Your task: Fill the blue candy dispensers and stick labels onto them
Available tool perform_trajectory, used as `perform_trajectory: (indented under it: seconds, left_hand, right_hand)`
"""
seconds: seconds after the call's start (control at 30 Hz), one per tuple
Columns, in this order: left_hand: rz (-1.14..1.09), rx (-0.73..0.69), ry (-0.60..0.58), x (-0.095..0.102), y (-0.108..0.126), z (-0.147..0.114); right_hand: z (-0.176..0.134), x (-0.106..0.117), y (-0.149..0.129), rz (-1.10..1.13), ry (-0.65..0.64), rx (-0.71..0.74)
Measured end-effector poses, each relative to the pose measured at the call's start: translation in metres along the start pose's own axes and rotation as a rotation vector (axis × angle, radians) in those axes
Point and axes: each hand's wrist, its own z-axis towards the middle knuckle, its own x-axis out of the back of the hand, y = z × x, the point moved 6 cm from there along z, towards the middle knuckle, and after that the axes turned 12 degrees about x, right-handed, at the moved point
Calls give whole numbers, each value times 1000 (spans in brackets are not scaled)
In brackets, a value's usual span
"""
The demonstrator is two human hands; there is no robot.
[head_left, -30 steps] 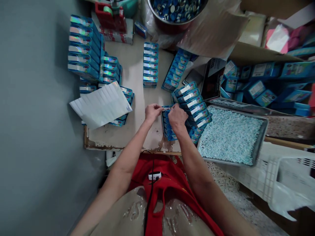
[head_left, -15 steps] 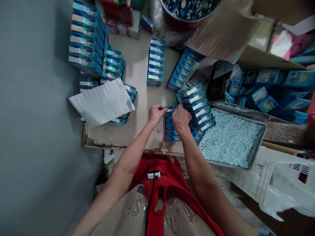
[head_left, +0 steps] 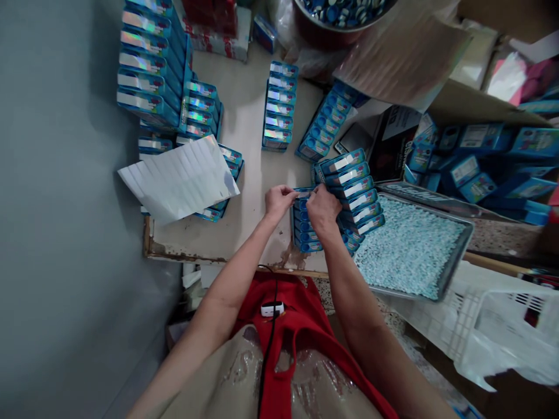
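My left hand (head_left: 279, 201) is pinched at the far end of a row of blue boxes (head_left: 307, 233) near the table's front edge. Facing it, my right hand (head_left: 324, 209) bends over the same row with thumb and fingers closed. Between the fingertips of both hands stretches a small pale strip (head_left: 303, 194), lying across or just above the last box; whether it touches cannot be made out. Right of my right hand leans another row of blue boxes (head_left: 358, 187) with white strips on their ends. My right hand partly hides both rows.
A white sheet (head_left: 179, 180) lies over stacked blue boxes (head_left: 144, 81) at left. Two more box rows (head_left: 279, 107) stand farther back. At right are a tray of pale blue pellets (head_left: 410, 250) and a carton of blue boxes (head_left: 476, 157). A pot of caps (head_left: 336, 29) sits behind.
Both hands stay at the same box, pinching the strip, which appears flatter over the box end now. The view has shifted slightly; the boxes keep their places.
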Motion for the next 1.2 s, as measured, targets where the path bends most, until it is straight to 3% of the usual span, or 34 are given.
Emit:
perform_trajectory:
  seconds: [0.17,0.33,0.47,0.6,0.73,0.8,0.83,0.9,1.0,1.07,1.2]
  left_hand:
    - [-206,109,-62,-6,-14,7]
    - [-378,174,-123,-11,-30,13]
    - [-321,145,-42,-14,-36,18]
    - [-327,132,15,-19,-40,25]
    - [-176,59,306,3,-39,11]
    - [-128,-53,356,15,-32,-10]
    - [-128,-112,295,17,-28,-22]
    - [-157,-183,22,9,-21,-46]
    - [-220,-149,-351,-9,-14,-72]
    - [-257,-142,-394,-13,-8,-77]
    - [-285,-181,-290,-5,-2,-76]
  right_hand:
    - [-6,4,1,31,45,-7]
    - [-48,23,15,105,110,36]
    - [-76,25,38,540,232,68]
    - [-76,11,51,1009,269,30]
    - [-68,1,49,1198,231,21]
    - [-67,2,46,1255,217,41]
    - [-68,3,45,1281,206,44]
    - [-70,4,42,1327,173,20]
    - [-74,3,36,1403,113,-27]
    - [-76,3,30,1482,81,-13]
    - [-80,-1,30,1600,73,15]
